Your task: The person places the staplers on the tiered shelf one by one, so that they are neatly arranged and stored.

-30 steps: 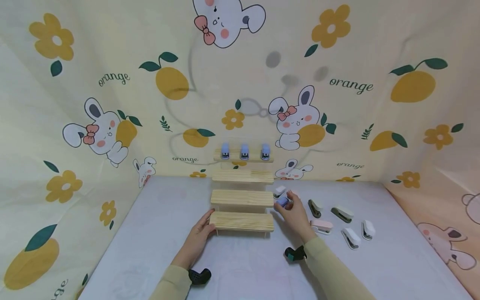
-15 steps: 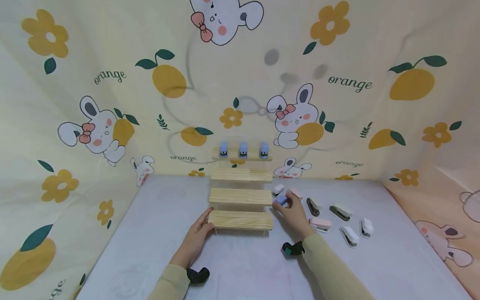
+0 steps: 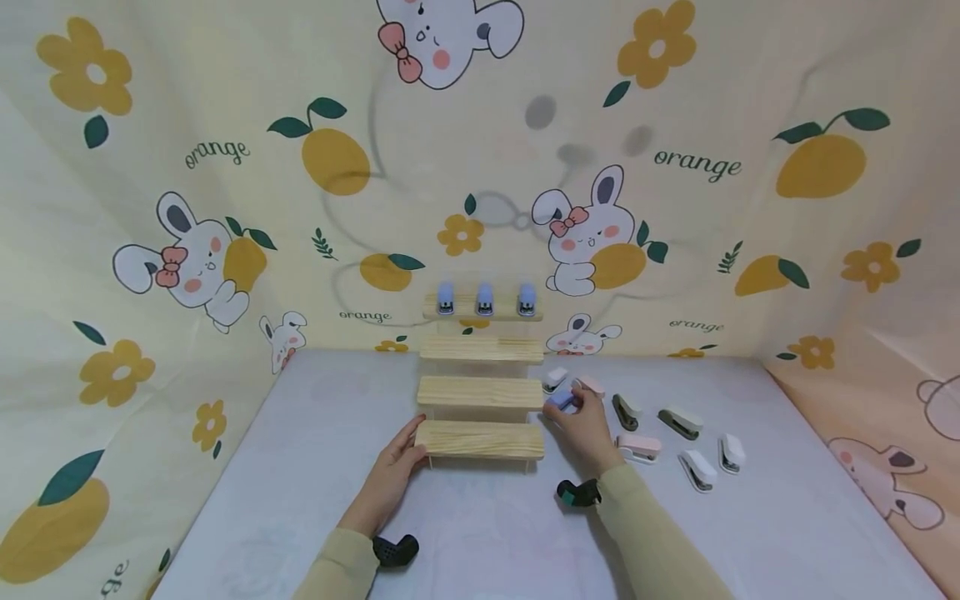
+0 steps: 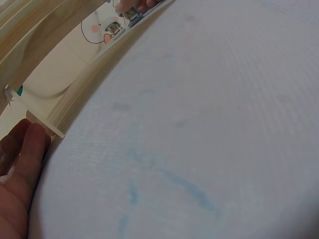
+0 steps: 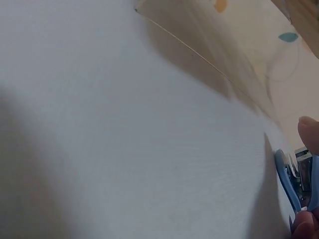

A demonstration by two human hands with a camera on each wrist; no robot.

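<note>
A tiered wooden shelf rack point(image 3: 480, 440) stands mid-table, with three blue mini staplers point(image 3: 485, 300) on its top board. My left hand point(image 3: 386, 483) rests against the left end of the lowest board; in the left wrist view its fingertips point(image 4: 37, 137) touch the rack's thin side leg. Beside the rack's right end, my right hand point(image 3: 588, 429) pinches another blue stapler point(image 3: 562, 402) between thumb and fingers. The right wrist view shows this stapler point(image 5: 286, 177) partly, cut off at the frame edge, its lower part close to the table.
Right of the rack lie more staplers: a pink one point(image 3: 639, 448), a dark-based one point(image 3: 624, 412), another dark-based one point(image 3: 681, 422) and two white ones point(image 3: 697, 471). A pale stapler point(image 3: 555, 379) and a pink one point(image 3: 590, 386) lie behind my right hand. A patterned cloth backdrop point(image 3: 450, 167) surrounds the table.
The view shifts slightly. Both hands stay nearly in place, the right still pinching the blue stapler beside the rack; its wrist has drawn slightly left.
</note>
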